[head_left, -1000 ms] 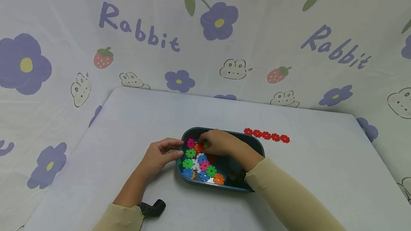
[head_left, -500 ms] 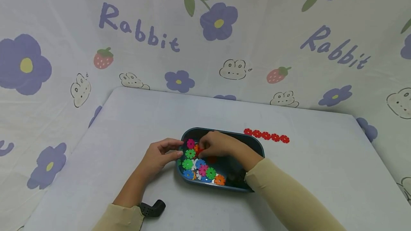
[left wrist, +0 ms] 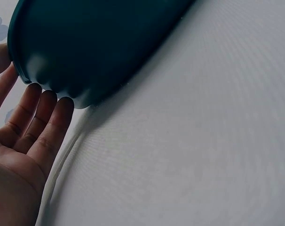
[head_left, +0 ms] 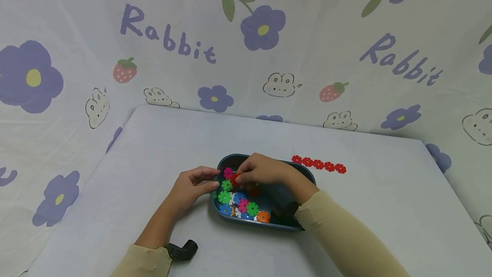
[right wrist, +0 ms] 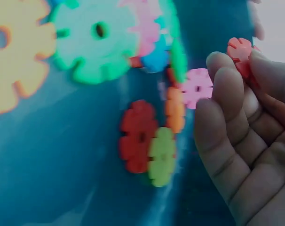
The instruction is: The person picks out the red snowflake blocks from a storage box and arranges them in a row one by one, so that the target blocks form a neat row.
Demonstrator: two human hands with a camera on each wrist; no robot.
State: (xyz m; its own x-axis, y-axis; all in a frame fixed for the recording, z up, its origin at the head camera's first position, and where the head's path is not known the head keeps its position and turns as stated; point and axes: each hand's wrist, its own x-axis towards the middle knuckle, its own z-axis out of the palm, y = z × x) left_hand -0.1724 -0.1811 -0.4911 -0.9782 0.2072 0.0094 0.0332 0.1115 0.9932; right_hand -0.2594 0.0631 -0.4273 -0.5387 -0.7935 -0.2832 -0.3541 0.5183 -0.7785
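Note:
Over the left half of a dark teal tray [head_left: 284,227], my right hand [head_left: 265,170] pinches a red notched plastic disc [right wrist: 240,55] between thumb and fingers. In the head view this red disc peeks out at the fingertips. Under the hand, the right wrist view has another red disc [right wrist: 138,136] and a yellow-green disc [right wrist: 162,157] lying on the tray bottom. My left hand [head_left: 190,186] touches the left end of the tray with extended fingers. In the left wrist view its fingertips [left wrist: 65,106] rest against the tray's outer wall.
Green [head_left: 252,208], blue, pink, white and orange [head_left: 263,216] discs lie heaped in the tray's left half. Behind the tray's right end, a row of several red discs [head_left: 318,164] lies on the white table [head_left: 384,208]. A printed cloth [head_left: 230,67] hangs behind the table.
My right hand has shifted slightly within the tray, and a red disc is now between its fingertips. Some discs in the heap have slid a little. The left hand stays at the tray's end.

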